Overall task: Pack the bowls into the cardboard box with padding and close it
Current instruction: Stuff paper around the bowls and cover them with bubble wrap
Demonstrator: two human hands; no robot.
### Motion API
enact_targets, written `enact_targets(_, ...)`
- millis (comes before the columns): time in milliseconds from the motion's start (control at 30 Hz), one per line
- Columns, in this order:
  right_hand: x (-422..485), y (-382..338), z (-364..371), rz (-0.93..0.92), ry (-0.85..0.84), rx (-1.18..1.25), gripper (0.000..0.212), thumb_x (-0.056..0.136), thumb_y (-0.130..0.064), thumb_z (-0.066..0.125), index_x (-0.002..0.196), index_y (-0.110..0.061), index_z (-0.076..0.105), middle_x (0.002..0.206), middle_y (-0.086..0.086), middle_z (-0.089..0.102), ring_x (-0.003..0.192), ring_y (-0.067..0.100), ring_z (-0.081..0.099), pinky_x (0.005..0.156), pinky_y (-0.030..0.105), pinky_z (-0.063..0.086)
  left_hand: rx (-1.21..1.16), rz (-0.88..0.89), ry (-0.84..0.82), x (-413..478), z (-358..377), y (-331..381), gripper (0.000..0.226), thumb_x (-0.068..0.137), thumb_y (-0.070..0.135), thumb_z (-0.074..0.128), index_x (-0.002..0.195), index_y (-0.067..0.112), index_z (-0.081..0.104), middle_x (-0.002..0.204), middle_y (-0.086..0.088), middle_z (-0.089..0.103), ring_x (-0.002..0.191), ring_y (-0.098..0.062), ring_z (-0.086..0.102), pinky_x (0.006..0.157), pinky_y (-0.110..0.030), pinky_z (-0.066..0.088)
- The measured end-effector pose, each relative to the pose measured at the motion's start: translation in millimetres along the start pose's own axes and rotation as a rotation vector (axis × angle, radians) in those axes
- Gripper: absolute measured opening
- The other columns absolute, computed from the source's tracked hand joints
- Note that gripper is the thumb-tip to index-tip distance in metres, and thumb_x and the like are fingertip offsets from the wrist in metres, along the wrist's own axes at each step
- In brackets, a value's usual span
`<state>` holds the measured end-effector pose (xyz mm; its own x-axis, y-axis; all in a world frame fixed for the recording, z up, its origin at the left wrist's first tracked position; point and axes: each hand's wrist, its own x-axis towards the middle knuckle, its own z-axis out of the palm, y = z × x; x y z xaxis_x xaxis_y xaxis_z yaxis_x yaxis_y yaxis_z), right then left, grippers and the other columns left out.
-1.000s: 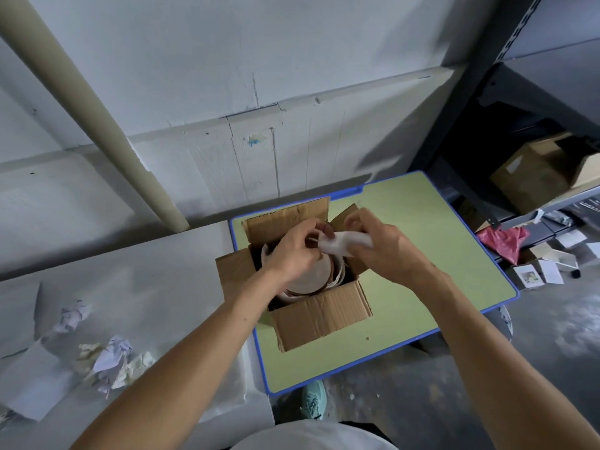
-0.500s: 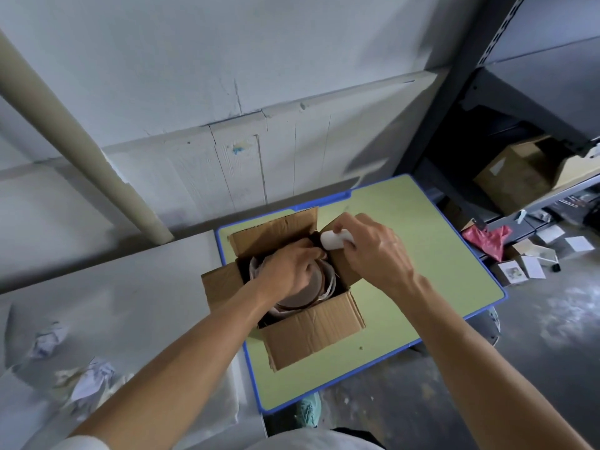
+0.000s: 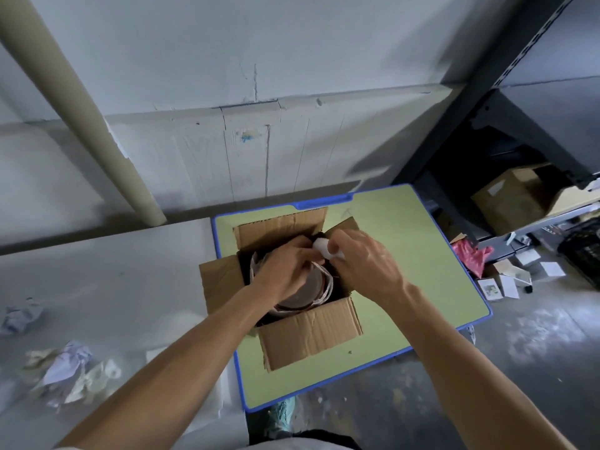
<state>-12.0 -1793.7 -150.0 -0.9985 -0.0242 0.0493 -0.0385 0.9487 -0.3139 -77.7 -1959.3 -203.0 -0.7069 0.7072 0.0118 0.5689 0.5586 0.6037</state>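
Observation:
An open cardboard box [image 3: 311,332] stands on a green table with a blue rim [image 3: 406,254], its flaps spread outward. Inside it lie stacked bowls [image 3: 308,293] with brown insides and pale rims, partly hidden by my hands. My left hand [image 3: 285,271] reaches into the box over the bowls, its fingertips meeting a wad of white padding paper [image 3: 321,246]. My right hand [image 3: 363,264] grips that wad at the box's far right corner, next to the right flap.
Crumpled paper pieces [image 3: 68,371] lie on the grey surface [image 3: 113,287] at the left, one more [image 3: 19,315] farther left. A beige pipe [image 3: 97,141] leans on the wall behind. A dark shelf rack with a cardboard box [image 3: 513,199], a red bag [image 3: 470,256] and loose cards stand at the right.
Both hands have sunk lower into the box. The white wad has gone from above the bowls down to the box's far right corner, with my left hand over the bowls.

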Motion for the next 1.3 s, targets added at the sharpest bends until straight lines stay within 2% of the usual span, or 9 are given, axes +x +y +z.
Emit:
enact_targets(100,4.8,-7.2,1.9,0.018,-0.035,-0.093,0.021,0.093,-0.025,0.047,0.112,-0.023,0.055,0.089,0.003,0.063,0.082,0.029,0.058,0.063,0.037,0.046,0.072,-0.045,-0.005,-4.9,-12.3,13.5,0.031,0.102,0.024,0.048,0.127,0.032,0.063,0.14,0.017,0.047,0.124,-0.003,0.036,0.07,-0.013,0.011)
enact_targets(267,8.0,-14.5,2.7,0.055,-0.079,-0.154,0.023,0.096,-0.029,0.05,0.107,-0.024,0.069,0.096,0.005,0.064,0.086,0.03,0.064,0.071,0.038,0.051,0.088,-0.136,-0.139,-2.7,-22.2,20.2,0.033,0.103,0.033,0.043,0.131,0.035,0.061,0.144,0.016,0.045,0.13,-0.01,0.044,0.081,-0.029,0.025)
enact_targets(333,9.1,-17.9,2.9,0.083,-0.149,-0.156,0.027,0.094,-0.026,0.049,0.111,-0.019,0.069,0.108,0.008,0.061,0.09,0.032,0.064,0.075,0.039,0.051,0.036,-0.186,-0.09,0.6,-21.9,21.5,0.031,0.102,0.034,0.044,0.121,0.026,0.067,0.133,0.009,0.06,0.121,-0.014,0.053,0.066,-0.026,0.017)
enact_targets(433,9.6,-21.8,7.3,0.153,-0.188,-0.176,0.028,0.091,-0.022,0.046,0.105,-0.013,0.069,0.117,0.007,0.054,0.085,0.036,0.065,0.073,0.043,0.053,-0.012,-0.247,-0.056,5.0,-18.5,17.3,0.028,0.1,0.039,0.048,0.112,0.02,0.063,0.11,0.001,0.071,0.107,-0.02,0.062,0.069,-0.026,0.023)
enact_targets(633,8.8,-32.7,12.2,0.189,-0.311,-0.299,0.02,0.092,-0.019,0.049,0.103,-0.011,0.064,0.111,0.006,0.046,0.079,0.035,0.065,0.058,0.036,0.039,0.004,-0.177,-0.045,5.4,-14.3,20.2,0.028,0.097,0.028,0.051,0.124,0.026,0.059,0.124,0.006,0.06,0.112,-0.018,0.058,0.069,-0.027,0.02)
enact_targets(733,6.7,-35.4,12.3,0.207,-0.336,-0.339,0.019,0.093,-0.02,0.05,0.104,-0.014,0.064,0.105,0.004,0.042,0.082,0.031,0.066,0.059,0.035,0.037,-0.01,-0.159,-0.102,11.2,-6.4,12.5,0.032,0.093,0.022,0.053,0.125,0.024,0.062,0.127,0.002,0.054,0.111,-0.021,0.059,0.075,-0.03,0.035)
enact_targets(867,7.1,-33.0,12.2,0.249,-0.339,-0.31,0.024,0.099,-0.025,0.044,0.107,-0.012,0.063,0.104,0.007,0.046,0.091,0.033,0.065,0.065,0.035,0.038,0.045,-0.169,-0.132,14.2,-4.2,10.7,0.035,0.095,0.02,0.049,0.128,0.023,0.061,0.132,0.004,0.051,0.117,-0.018,0.054,0.074,-0.026,0.028)
enact_targets(1100,1.2,-33.5,11.3,0.315,-0.309,-0.24,0.037,0.101,-0.037,0.038,0.103,-0.008,0.06,0.106,0.014,0.062,0.098,0.036,0.063,0.073,0.037,0.046,0.015,-0.094,-0.103,11.2,4.1,1.1,0.02,0.086,0.013,0.055,0.103,0.009,0.064,0.114,-0.005,0.056,0.098,-0.027,0.059,0.07,-0.03,0.036)
enact_targets(1300,-2.9,-33.1,12.1,0.341,-0.286,-0.176,0.044,0.102,-0.043,0.037,0.101,-0.006,0.061,0.104,0.015,0.052,0.09,0.038,0.063,0.067,0.035,0.039,0.112,-0.09,-0.147,13.1,-1.6,10.0,0.02,0.088,0.021,0.052,0.107,0.015,0.055,0.116,-0.001,0.057,0.104,-0.023,0.056,0.065,-0.032,0.03)
